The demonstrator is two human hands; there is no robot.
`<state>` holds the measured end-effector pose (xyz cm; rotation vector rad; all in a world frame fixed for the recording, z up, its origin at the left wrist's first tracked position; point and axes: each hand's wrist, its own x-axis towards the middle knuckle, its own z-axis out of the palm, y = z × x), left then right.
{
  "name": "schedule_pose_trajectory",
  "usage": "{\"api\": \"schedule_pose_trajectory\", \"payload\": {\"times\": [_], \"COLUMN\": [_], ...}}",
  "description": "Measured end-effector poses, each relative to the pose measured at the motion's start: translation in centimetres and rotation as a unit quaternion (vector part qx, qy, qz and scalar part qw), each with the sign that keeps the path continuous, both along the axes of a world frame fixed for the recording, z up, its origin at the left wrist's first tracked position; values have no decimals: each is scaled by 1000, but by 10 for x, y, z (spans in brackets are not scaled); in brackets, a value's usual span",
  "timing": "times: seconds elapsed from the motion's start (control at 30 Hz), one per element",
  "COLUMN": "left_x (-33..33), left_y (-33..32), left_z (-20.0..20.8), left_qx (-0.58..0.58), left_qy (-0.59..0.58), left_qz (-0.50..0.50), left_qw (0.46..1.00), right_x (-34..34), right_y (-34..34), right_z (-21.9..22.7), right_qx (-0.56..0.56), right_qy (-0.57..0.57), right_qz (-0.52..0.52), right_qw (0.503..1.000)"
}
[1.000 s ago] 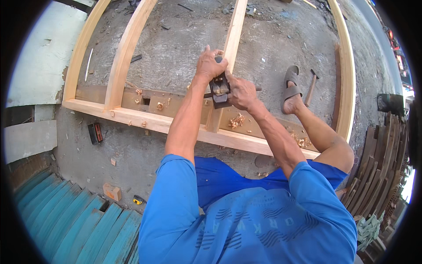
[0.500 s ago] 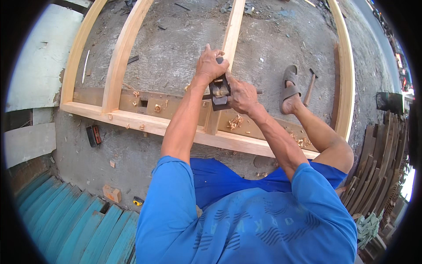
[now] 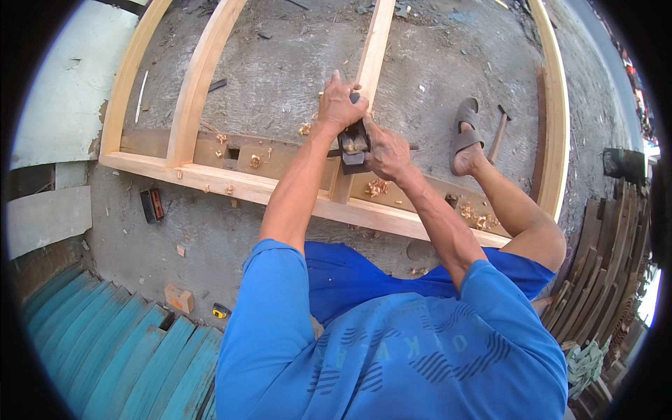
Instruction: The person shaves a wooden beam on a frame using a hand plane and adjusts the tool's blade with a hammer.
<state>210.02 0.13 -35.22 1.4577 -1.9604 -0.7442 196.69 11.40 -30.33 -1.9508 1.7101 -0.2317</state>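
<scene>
Head view showed the left hand (image 3: 341, 106) and right hand (image 3: 389, 152) clamped on a dark plane (image 3: 355, 145), upper centre, over a wooden frame (image 3: 372, 56); shavings (image 3: 378, 187) lay near, a sandalled foot (image 3: 465, 159) and hammer (image 3: 498, 138) right, tape measure (image 3: 221, 311) lower left.

Ahead of the left hand (image 3: 342, 105), the middle beam (image 3: 378, 42) is lying uncovered, and open ground (image 3: 287, 77) is stretching along both sides. Beyond the right hand (image 3: 388, 152), the cross-rod (image 3: 414, 147) of the plane (image 3: 355, 161) is jutting sideways; the sandalled foot (image 3: 467, 143) is standing between it and the hammer (image 3: 498, 136). The front rail (image 3: 381, 215) is crossing beneath both forearms (image 3: 294, 189).
</scene>
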Motion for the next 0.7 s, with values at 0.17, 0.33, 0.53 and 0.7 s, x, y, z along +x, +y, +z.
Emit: {"api": "schedule_pose_trajectory", "payload": {"times": [0.17,0.33,0.53,0.7], "left_x": [17,46,37,25], "left_y": [42,162,89,44], "left_z": [11,-6,-5,23], "left_qx": [67,-15,-1,-43], "left_qy": [1,-15,-12,4], "left_qz": [28,8,12,-4], "left_qw": [997,1000,1000,999], "right_x": [-15,14,9,11], "right_y": [32,139,74,51], "right_z": [-1,-9,-16,9], "right_qx": [-16,80,55,-87], "right_qy": [-33,-79,4,-34], "right_qz": [87,113,100,57], "right_qw": [995,987,993,994]}}
